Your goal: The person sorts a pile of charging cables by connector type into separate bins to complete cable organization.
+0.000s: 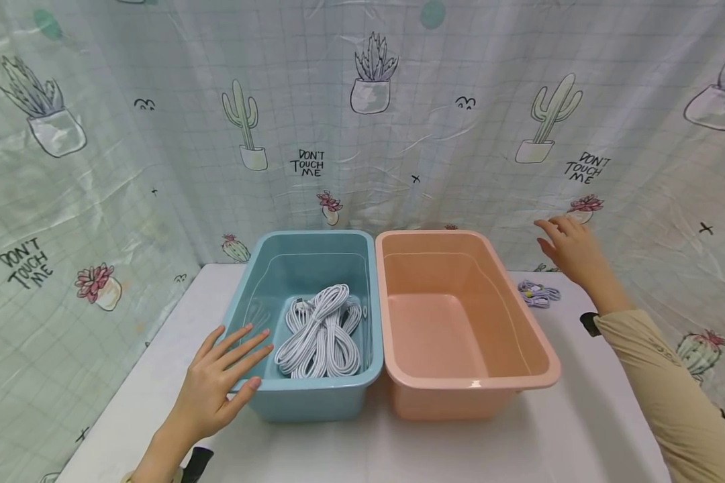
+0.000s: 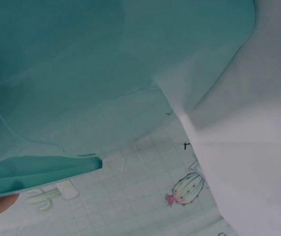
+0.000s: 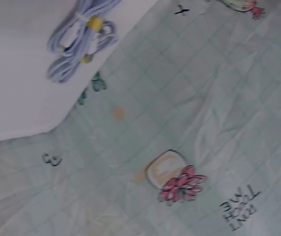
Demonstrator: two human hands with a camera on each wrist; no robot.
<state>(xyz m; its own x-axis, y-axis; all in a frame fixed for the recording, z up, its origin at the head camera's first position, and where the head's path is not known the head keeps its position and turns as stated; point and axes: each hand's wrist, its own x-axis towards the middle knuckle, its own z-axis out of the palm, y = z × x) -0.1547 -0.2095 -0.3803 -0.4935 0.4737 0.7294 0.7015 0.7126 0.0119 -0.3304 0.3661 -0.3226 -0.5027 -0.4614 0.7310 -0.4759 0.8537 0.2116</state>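
In the head view my left hand (image 1: 214, 382) rests at the near left rim of a blue plastic tub (image 1: 314, 402), its fingers spread and nothing held. Several white cables (image 1: 323, 335), coiled and tied into bundles, lie inside that tub. My right hand (image 1: 570, 251) is raised beyond the right side of an orange tub (image 1: 441, 402), holding nothing, fingers loosely bent. Below and left of it, a bundle of thin lilac cables (image 1: 539, 294) lies on the table; the right wrist view shows the lilac cables (image 3: 84, 39) with yellow bands.
The two tubs stand side by side on a white table (image 1: 586, 402). No things show inside the orange tub. A patterned curtain (image 1: 423, 134) with cactus drawings hangs behind the table and along both sides.
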